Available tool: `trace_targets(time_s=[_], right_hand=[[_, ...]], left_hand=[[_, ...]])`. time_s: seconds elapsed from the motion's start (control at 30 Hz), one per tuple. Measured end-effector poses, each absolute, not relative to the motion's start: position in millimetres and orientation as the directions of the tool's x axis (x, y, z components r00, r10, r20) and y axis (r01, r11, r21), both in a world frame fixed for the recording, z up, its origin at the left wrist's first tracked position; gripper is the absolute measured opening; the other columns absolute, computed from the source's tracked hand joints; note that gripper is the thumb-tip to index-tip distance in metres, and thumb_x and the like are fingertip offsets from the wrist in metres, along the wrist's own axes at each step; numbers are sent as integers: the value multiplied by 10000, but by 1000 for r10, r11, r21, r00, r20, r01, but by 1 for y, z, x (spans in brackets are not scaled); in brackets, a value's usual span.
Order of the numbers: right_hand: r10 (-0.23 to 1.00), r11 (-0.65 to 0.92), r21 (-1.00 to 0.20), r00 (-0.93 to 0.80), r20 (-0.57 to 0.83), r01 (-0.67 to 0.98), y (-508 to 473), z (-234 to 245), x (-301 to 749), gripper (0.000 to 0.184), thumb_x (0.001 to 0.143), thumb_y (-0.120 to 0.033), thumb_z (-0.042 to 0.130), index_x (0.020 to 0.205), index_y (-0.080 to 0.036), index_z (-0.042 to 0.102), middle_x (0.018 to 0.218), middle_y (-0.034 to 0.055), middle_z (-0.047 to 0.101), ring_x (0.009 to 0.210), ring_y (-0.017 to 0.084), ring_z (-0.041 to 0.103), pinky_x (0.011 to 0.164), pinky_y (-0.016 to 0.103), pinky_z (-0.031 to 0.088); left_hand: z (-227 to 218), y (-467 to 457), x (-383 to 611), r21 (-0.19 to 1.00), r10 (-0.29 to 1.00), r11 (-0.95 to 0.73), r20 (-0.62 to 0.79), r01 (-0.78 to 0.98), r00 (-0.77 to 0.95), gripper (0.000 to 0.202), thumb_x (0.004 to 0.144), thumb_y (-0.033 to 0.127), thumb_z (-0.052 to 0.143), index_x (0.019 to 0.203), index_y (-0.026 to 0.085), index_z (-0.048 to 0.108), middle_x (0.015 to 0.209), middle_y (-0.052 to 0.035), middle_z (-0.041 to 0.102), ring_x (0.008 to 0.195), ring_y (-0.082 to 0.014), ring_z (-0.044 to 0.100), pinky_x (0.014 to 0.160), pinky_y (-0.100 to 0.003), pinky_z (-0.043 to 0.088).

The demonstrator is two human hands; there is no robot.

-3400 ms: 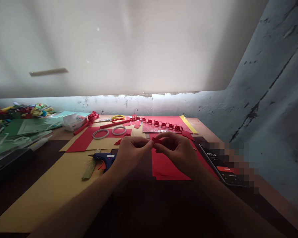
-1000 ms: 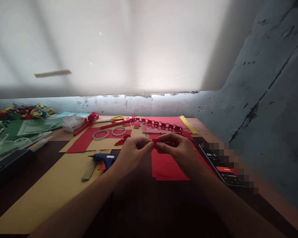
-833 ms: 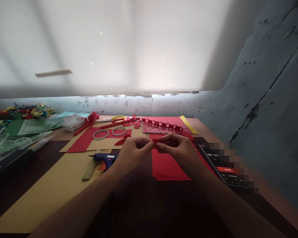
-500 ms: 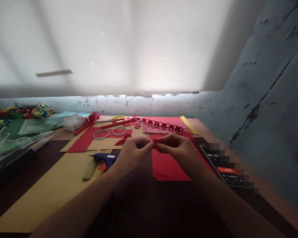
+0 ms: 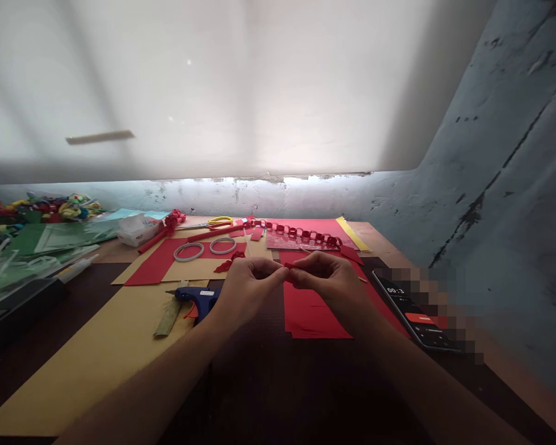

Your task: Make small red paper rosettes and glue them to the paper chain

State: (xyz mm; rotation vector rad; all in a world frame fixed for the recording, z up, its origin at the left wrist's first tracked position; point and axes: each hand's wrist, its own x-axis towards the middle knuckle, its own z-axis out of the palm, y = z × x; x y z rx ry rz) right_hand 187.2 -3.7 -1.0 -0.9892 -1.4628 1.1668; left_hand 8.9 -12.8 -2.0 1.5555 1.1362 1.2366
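From here I see the left hand (image 5: 248,284) and right hand (image 5: 332,281) pinching a small red piece (image 5: 288,266) mid-scene, its direction and long axis hidden by the grip, apart from the linked red chain (image 5: 299,232) running left to right on the far side, with what remains unclear.

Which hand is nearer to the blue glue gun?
Left. The left hand is just to the right of the glue gun; the right hand is farther right, past the left one.
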Motion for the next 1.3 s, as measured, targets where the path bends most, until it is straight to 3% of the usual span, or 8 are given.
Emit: trace_targets(time_s=[0.17, 0.33, 0.6, 0.87, 1.1, 1.3], right_hand=[[963, 216, -976, -166, 211, 14, -4, -1, 184, 204, 710, -339, 816, 779, -211, 673, 788, 13, 719, 790, 184, 687, 760, 331, 559], [961, 240, -968, -157, 226, 74, -4, 0, 183, 161, 706, -313, 791, 758, -215, 675, 780, 2, 705, 778, 178, 676, 733, 319, 551], [954, 264, -962, -163, 250, 69, -4, -1, 183, 108, 731, -276, 762, 772, -215, 682, 787, -4, 694, 784, 169, 667, 745, 311, 550], [950, 224, -975, -222, 217, 7, -3, -2, 185, 208, 712, -252, 790, 816, -229, 612, 776, -15, 687, 785, 173, 670, 768, 333, 557], [945, 241, -970, -233, 229, 21, -2, -1, 187, 212, 755, -261, 771, 851, -231, 585, 784, -20, 688, 774, 160, 668, 740, 312, 541], [938, 226, -974, -274, 211, 21, -4, -1, 187, 286, 705, -252, 819, 835, -236, 565, 806, -19, 690, 800, 175, 679, 767, 329, 549]], left_hand=[[-1, -14, 10, 946, 953, -292, 276, 138, 126, 204, 814, 360, 731, 756, 171, 777, 703, -46, 747, 687, -188, 690, 602, -256, 500], [-4, -10, 9, 925, 941, -337, 322, 178, 109, 199, 811, 352, 726, 832, 163, 786, 811, -70, 776, 749, -207, 703, 644, -271, 510], [0, -10, 9, 940, 958, -277, 256, 199, 127, 230, 865, 330, 637, 782, 155, 761, 703, -22, 687, 646, -140, 584, 584, -240, 419], [0, -13, 9, 922, 933, -349, 324, 168, 158, 266, 848, 405, 693, 829, 151, 770, 804, -64, 756, 737, -183, 662, 640, -256, 472], [0, -12, 10, 896, 925, -372, 338, 243, 172, 386, 946, 426, 560, 715, 146, 692, 640, 2, 619, 604, -114, 513, 559, -233, 372], [1, -15, 10, 902, 932, -359, 331, 242, 150, 299, 869, 423, 679, 774, 145, 737, 706, -28, 700, 634, -131, 571, 562, -232, 408]])
